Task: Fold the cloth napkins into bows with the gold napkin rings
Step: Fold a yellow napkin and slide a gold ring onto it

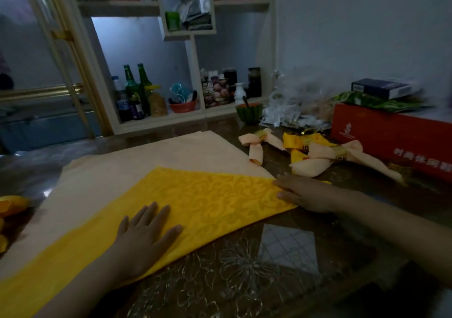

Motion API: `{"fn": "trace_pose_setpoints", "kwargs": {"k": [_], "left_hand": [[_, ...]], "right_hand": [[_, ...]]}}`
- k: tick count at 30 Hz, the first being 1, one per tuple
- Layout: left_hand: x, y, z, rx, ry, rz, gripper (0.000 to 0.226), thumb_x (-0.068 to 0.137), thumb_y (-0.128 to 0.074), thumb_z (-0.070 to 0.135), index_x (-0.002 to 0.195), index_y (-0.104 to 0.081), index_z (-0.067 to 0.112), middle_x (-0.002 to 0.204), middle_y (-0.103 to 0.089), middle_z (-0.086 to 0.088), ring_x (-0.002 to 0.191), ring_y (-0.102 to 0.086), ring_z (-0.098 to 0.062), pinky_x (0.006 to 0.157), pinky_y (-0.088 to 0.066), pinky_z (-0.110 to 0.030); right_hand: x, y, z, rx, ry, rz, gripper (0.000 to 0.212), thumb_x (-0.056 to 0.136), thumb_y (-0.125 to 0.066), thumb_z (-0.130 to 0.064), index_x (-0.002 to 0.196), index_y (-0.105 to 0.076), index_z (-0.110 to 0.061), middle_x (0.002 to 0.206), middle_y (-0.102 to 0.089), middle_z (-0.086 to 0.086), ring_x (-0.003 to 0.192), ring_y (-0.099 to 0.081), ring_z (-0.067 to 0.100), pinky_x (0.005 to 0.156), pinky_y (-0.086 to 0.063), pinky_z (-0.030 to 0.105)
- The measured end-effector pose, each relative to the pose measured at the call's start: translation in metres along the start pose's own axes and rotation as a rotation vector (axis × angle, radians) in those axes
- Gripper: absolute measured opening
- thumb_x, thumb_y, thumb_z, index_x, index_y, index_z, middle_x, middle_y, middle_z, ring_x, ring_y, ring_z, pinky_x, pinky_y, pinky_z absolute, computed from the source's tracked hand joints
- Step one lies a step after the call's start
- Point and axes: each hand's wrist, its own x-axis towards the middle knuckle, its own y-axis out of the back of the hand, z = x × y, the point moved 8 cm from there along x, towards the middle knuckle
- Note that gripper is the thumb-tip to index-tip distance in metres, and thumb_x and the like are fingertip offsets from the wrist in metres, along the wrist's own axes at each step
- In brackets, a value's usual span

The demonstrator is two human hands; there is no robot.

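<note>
Yellow napkin [195, 202] pressed flat; left hand [144, 237], right hand [303, 195] at edges.

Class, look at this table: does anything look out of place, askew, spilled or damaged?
Nothing spilled or damaged. The yellow napkin lies slanted across the peach napkin, but the left hand and right hand rest flat on it. The finished bows lie jumbled beside the red box.
</note>
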Motion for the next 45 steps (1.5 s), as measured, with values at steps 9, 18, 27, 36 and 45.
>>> {"fn": "trace_pose_setpoints", "kwargs": {"k": [9,18,27,36,45], "left_hand": [[0.008,0.004,0.101,-0.026,-0.167,0.025,0.055,0.100,-0.018,0.047,0.150,-0.004,0.030,0.157,0.013,0.002,0.145,0.012,-0.019,0.115,0.006,-0.047],[0.031,-0.011,0.095,0.102,-0.071,0.015,0.061,0.099,-0.017,0.050,0.149,0.012,0.028,0.156,0.019,0.000,0.145,0.013,-0.021,0.115,0.001,-0.050],[0.023,-0.006,0.101,-0.049,-0.047,0.007,0.102,0.061,-0.003,0.087,0.149,0.003,0.035,0.157,0.014,0.006,0.145,0.012,-0.017,0.116,0.007,-0.048],[0.030,0.014,0.117,-0.029,-0.036,0.039,0.081,0.088,-0.032,0.066,0.150,0.001,0.027,0.157,0.015,0.001,0.144,0.016,-0.020,0.111,0.013,-0.054],[-0.063,-0.012,-0.029,-0.093,0.228,0.044,0.061,0.097,-0.021,0.052,0.150,0.001,0.030,0.157,0.013,0.001,0.145,0.012,-0.019,0.115,0.007,-0.045]], "right_hand": [[-0.034,-0.004,-0.091,0.034,0.229,0.246,0.035,0.100,-0.038,-0.015,0.134,-0.046,-0.019,0.144,-0.042,0.000,0.131,-0.038,0.015,0.106,-0.033,0.029],[-0.048,-0.030,-0.120,0.038,0.355,-0.010,0.055,0.100,-0.033,-0.042,0.148,-0.024,-0.017,0.155,-0.023,0.004,0.143,-0.015,0.020,0.117,-0.012,0.037],[-0.051,-0.009,0.019,-0.017,-0.024,-0.202,0.066,0.098,-0.019,-0.052,0.151,0.003,-0.021,0.159,0.011,-0.001,0.145,0.009,0.013,0.115,0.004,0.029],[-0.036,0.024,-0.090,0.026,0.147,0.349,0.040,0.099,-0.041,-0.015,0.139,-0.039,-0.015,0.145,-0.038,0.004,0.130,-0.039,0.020,0.104,-0.035,0.032],[0.026,-0.049,-0.152,-0.158,0.230,0.038,0.059,0.102,-0.022,-0.044,0.151,-0.010,-0.014,0.159,-0.003,0.009,0.146,-0.005,0.023,0.116,-0.006,0.035]]}}
